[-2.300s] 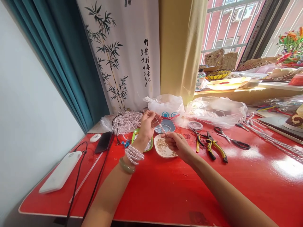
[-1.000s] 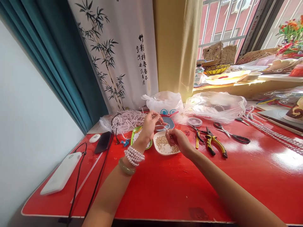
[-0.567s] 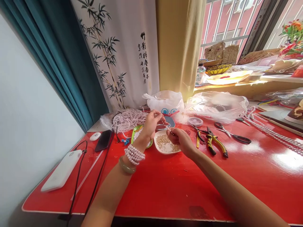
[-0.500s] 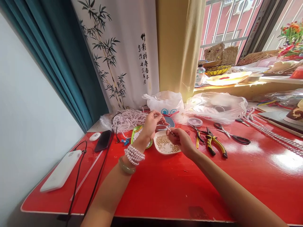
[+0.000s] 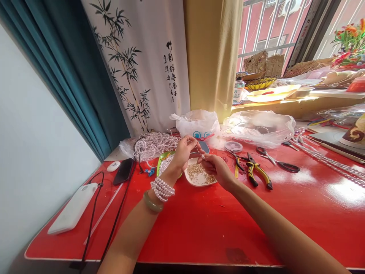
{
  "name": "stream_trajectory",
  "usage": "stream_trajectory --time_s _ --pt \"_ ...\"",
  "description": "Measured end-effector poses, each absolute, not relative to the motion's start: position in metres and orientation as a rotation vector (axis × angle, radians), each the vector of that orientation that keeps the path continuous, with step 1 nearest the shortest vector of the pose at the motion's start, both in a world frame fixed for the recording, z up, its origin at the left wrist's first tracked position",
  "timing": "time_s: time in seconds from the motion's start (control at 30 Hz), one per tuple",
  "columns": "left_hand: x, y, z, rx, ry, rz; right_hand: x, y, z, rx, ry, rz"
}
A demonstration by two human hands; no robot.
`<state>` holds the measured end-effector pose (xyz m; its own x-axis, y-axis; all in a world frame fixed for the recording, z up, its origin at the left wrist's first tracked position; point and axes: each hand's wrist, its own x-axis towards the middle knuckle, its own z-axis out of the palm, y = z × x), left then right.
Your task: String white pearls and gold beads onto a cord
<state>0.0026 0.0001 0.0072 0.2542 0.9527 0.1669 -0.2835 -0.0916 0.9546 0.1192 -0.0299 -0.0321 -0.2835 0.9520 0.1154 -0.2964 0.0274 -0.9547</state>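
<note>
Over the white dish of gold beads (image 5: 201,181), my left hand (image 5: 183,154) pinches one part of a short beaded string (image 5: 199,149). Its fingers are closed at the thumb and fingertips, and a pearl bracelet (image 5: 162,189) and a green bangle (image 5: 152,202) circle that wrist. My right hand (image 5: 217,168) is closed on the other part of the string, close to the left fingertips. Beads show between the two hands; the ends inside the fingers are hidden. Beside my left wrist, partly covered, is a green tray (image 5: 158,167) of white beads.
Yellow-black pliers (image 5: 251,176), smaller pliers (image 5: 238,163) and scissors (image 5: 286,166) lie to the right. Pearl strands (image 5: 155,144) heap at the back left; more strands (image 5: 322,155) stretch along the right. Plastic bags (image 5: 258,127) stand behind. A phone (image 5: 124,171) and cables lie left.
My hands have drawn closer together, and the stretch of beaded string showing between them is shorter. The whole view has shifted slightly.
</note>
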Motion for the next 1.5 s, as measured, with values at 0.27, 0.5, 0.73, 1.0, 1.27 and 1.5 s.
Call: stream_trajectory --time_s 0.27,0.5,0.73,1.0,1.27,1.5 --pt "0.005 0.003 0.000 1.217 0.696 1.162 0.120 -0.028 -0.038 -0.739 -1.279 1.431" --pt "0.009 -0.001 0.000 1.261 0.697 1.236 0.122 -0.029 -0.035 -0.810 -1.205 1.440" --pt "0.011 -0.002 -0.003 1.283 0.695 1.236 0.124 -0.028 -0.035 -0.888 -1.188 1.391" --pt "0.012 0.002 -0.008 1.259 0.700 1.209 0.126 -0.025 -0.037 -0.939 -1.190 1.377" --pt "0.012 0.003 -0.008 1.238 0.735 1.186 0.126 -0.024 -0.038 -0.985 -1.210 1.359" --pt "0.012 0.003 -0.009 1.233 0.713 1.166 0.128 -0.024 -0.039 -1.002 -1.211 1.335"
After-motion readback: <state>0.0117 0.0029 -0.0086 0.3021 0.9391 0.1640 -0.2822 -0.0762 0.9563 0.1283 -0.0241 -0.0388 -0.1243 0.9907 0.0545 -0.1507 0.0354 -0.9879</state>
